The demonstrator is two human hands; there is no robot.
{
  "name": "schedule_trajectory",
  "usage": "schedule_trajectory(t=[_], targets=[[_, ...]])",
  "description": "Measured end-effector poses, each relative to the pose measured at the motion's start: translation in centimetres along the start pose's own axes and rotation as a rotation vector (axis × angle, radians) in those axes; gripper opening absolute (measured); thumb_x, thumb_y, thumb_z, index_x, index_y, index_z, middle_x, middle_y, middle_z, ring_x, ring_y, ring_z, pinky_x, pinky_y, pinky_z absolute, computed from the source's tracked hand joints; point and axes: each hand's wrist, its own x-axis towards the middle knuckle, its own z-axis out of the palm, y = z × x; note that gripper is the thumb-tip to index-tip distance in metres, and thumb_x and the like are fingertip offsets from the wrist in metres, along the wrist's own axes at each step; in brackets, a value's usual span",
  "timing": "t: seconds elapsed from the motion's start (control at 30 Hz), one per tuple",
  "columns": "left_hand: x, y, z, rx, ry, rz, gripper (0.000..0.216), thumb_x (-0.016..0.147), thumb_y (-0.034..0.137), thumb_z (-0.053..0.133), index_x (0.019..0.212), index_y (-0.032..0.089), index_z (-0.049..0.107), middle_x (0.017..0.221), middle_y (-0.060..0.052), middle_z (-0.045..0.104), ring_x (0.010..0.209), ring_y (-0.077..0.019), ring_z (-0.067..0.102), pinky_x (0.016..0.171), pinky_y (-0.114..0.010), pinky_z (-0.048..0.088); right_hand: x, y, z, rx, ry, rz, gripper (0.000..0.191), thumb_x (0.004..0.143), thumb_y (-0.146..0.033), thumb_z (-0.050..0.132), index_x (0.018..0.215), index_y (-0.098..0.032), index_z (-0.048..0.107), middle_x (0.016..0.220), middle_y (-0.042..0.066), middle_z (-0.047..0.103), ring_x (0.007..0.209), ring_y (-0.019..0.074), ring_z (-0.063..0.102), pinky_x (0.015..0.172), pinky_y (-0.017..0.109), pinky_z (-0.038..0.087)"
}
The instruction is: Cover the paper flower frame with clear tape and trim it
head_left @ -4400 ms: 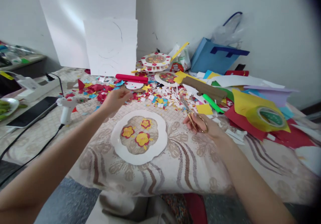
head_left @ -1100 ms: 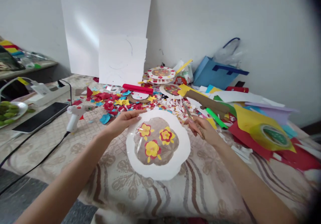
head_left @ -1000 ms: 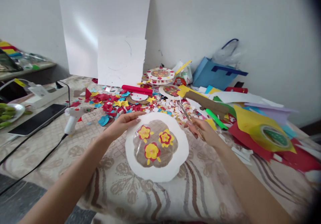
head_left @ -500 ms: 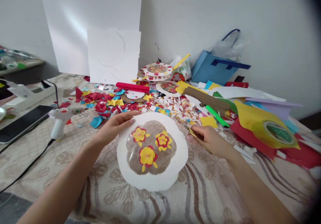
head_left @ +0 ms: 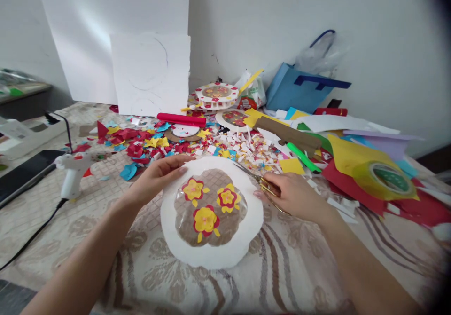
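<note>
A white scalloped paper ring [head_left: 172, 232] with a clear window lies tilted in front of me. Three yellow and red paper flowers [head_left: 206, 220] are stuck on the window. My left hand [head_left: 165, 173] pinches the ring at its upper left edge. In my right hand [head_left: 292, 192] is a pair of gold-handled scissors [head_left: 262, 182], fingers in the loops. The blades lie at the ring's upper right edge; whether they bite into the paper I cannot tell.
Paper scraps [head_left: 243, 148] cover the table's middle. A glue gun [head_left: 72, 171] with a cord stands left. A green marker-like stick [head_left: 303, 157], coloured sheets and a yellow tape roll [head_left: 391, 178] lie right. Behind are a round paper lantern-like piece [head_left: 216, 94] and a blue bag [head_left: 299, 89].
My right hand has brought the scissors a little left and up, so the blades now meet the ring's edge. The left hand keeps its hold; the view has shifted slightly.
</note>
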Motion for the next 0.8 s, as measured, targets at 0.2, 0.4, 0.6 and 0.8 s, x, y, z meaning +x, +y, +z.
schedule_trajectory(t=[0.2,0.4,0.6,0.8], targets=[[0.0,0.0,0.0,-0.001,-0.011,-0.003,0.037,0.08,0.033,0.065,0.116,0.022,0.062,0.102,-0.006,0.072,0.081,-0.0171,0.069,0.064,-0.02,0.056,0.1,-0.1,-0.1,-0.028,0.029,-0.024,0.043,0.09,-0.058,0.041,0.074,-0.019,0.05,0.063,0.001,0.056,0.058,0.0151,0.05,0.054,0.025,0.026],[0.0,0.1,0.2,0.001,-0.003,-0.009,0.036,0.079,0.035,0.066,0.113,0.023,0.064,0.106,-0.006,0.071,0.084,-0.0186,0.069,0.066,-0.02,0.056,0.2,0.6,0.2,-0.071,0.056,-0.038,0.049,0.089,-0.063,0.038,0.07,-0.019,0.048,0.059,0.001,0.055,0.055,0.0151,0.05,0.052,0.025,0.023],[0.0,0.2,0.3,0.034,0.0,-0.017,0.044,0.078,0.04,0.066,0.117,0.02,0.062,0.104,-0.009,0.072,0.082,-0.0217,0.069,0.062,-0.023,0.056,0.3,0.9,0.3,-0.088,0.092,-0.038,0.051,0.088,-0.065,0.038,0.068,-0.02,0.048,0.058,0.001,0.055,0.052,0.0149,0.047,0.052,0.027,0.021],[0.0,0.1,0.2,0.038,-0.008,-0.017,0.047,0.078,0.041,0.066,0.12,0.02,0.06,0.106,-0.009,0.071,0.083,-0.0217,0.069,0.064,-0.024,0.056,0.4,1.2,0.5,-0.135,0.133,-0.033,0.051,0.087,-0.065,0.04,0.066,-0.02,0.049,0.057,0.002,0.055,0.052,0.0148,0.047,0.051,0.027,0.018]])
